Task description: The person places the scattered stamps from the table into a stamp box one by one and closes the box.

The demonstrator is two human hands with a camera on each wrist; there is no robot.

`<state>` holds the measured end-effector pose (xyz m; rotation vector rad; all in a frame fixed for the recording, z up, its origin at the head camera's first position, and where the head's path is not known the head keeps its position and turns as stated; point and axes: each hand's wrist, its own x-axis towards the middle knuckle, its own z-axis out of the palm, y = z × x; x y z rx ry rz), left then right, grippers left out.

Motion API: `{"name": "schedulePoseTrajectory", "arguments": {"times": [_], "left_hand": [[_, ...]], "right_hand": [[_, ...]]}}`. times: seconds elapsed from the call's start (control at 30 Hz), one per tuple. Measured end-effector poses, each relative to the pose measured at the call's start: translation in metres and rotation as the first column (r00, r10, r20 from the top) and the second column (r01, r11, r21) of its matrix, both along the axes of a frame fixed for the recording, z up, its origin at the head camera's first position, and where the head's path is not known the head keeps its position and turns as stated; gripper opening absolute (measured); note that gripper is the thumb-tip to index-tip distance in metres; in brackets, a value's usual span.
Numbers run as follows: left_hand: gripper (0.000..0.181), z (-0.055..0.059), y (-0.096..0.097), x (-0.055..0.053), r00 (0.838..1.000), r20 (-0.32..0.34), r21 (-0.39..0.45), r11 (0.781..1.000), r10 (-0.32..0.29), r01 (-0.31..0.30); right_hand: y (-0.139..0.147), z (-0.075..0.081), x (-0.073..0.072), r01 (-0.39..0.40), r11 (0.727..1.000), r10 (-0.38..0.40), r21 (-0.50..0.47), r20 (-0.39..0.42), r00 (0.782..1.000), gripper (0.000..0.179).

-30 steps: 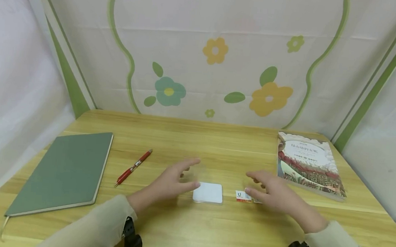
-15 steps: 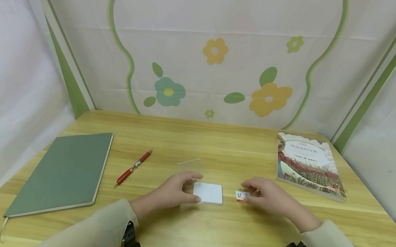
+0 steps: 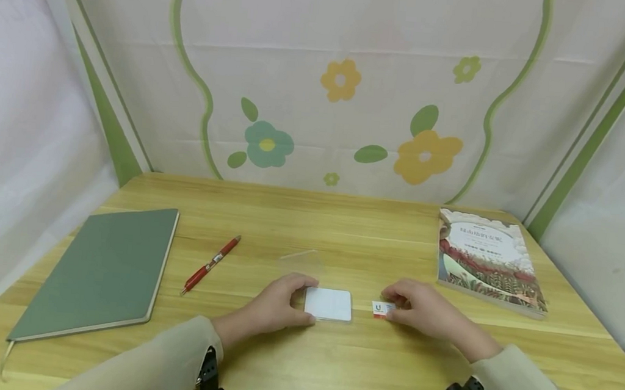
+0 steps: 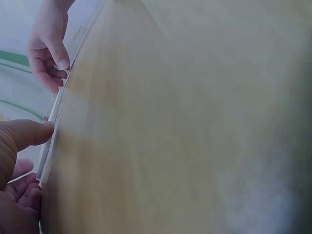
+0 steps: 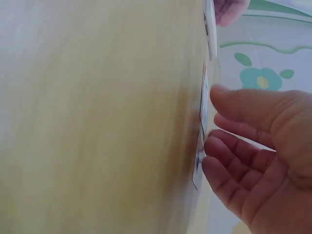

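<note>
A small white card stack (image 3: 328,304) with rounded corners, apparently set in a clear plastic case, lies at the table's middle. My left hand (image 3: 273,307) holds its left part, thumb at the near edge and index finger at the far edge. Just right of it lies a small printed card (image 3: 382,310) with a "U" logo and a red strip. My right hand (image 3: 421,311) hovers low over that card's right side, fingers loosely bent, thumb just off it in the right wrist view. A second small card (image 5: 197,170) lies beneath my right fingertips, hidden in the head view.
Beyond my left hand a transparent plastic piece (image 3: 303,261) lies flat. A red pen (image 3: 210,265) and a green notebook (image 3: 99,270) are to the left. At the far right rests an illustrated book (image 3: 489,258). A floral curtain (image 3: 340,117) hangs behind the wooden table.
My left hand has come down and back, its thumb and index finger now at the edges of the white stack. The right hand has lowered, bending its fingers over the small cards.
</note>
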<state>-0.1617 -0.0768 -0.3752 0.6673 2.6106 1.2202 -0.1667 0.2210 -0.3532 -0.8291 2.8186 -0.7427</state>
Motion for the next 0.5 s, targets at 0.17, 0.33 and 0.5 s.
{"name": "schedulePoseTrajectory", "arguments": {"times": [0.17, 0.33, 0.5], "left_hand": [[0.055, -0.003, 0.001, 0.000, 1.000, -0.014, -0.011, 1.000, 0.021, -0.021], [0.054, -0.008, 0.002, 0.000, 0.999, -0.035, -0.010, 1.000, 0.024, -0.024], [0.054, -0.009, 0.002, 0.000, 0.999, -0.039, -0.005, 0.999, 0.031, -0.032]], "right_hand": [[-0.005, -0.002, -0.002, 0.014, 0.999, -0.013, 0.034, -0.025, 1.000, 0.019], [-0.012, 0.001, -0.003, 0.049, 0.997, -0.048, 0.067, -0.016, 0.999, 0.012], [-0.020, 0.006, -0.006, 0.084, 0.993, -0.088, 0.081, 0.049, 0.995, 0.014]]}}
